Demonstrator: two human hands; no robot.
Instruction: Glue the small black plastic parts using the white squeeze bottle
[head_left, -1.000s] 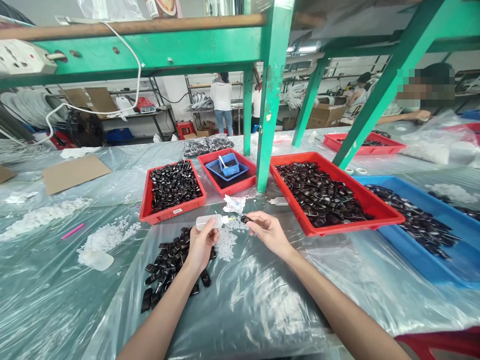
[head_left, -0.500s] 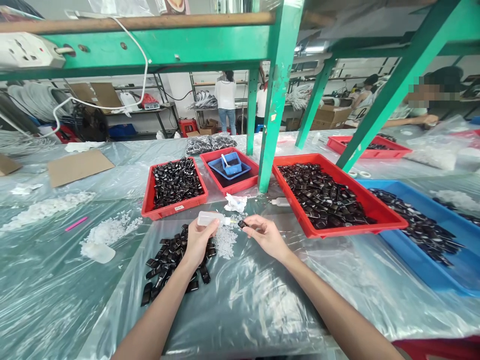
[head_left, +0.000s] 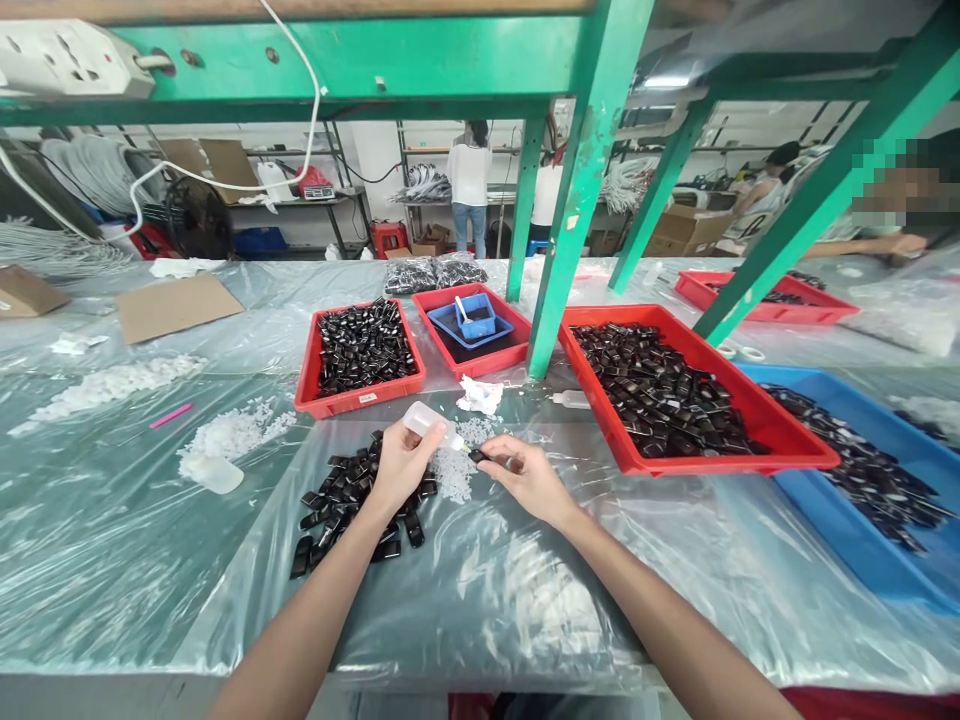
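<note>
My left hand [head_left: 400, 465] is wrapped round a small clear squeeze bottle [head_left: 422, 420], its nozzle tilted down to the right. My right hand [head_left: 525, 478] pinches a small black plastic part [head_left: 477, 455] right at the nozzle tip. Both hands hover over the plastic-covered table [head_left: 480, 590]. A loose heap of black parts [head_left: 341, 500] lies under and left of my left hand. A little pile of white bits [head_left: 454, 472] sits between the hands.
Red trays of black parts stand behind [head_left: 358, 350] and to the right [head_left: 675, 390]. Another red tray [head_left: 476, 330] holds a blue dish. A blue tray [head_left: 862, 460] lies far right. Green frame posts [head_left: 574, 190] rise from the table. Other people work at the back.
The bottle has tipped from level to nozzle-down, meeting the black part in my right hand. Both hands have drawn closer together and the view has tilted down slightly.
</note>
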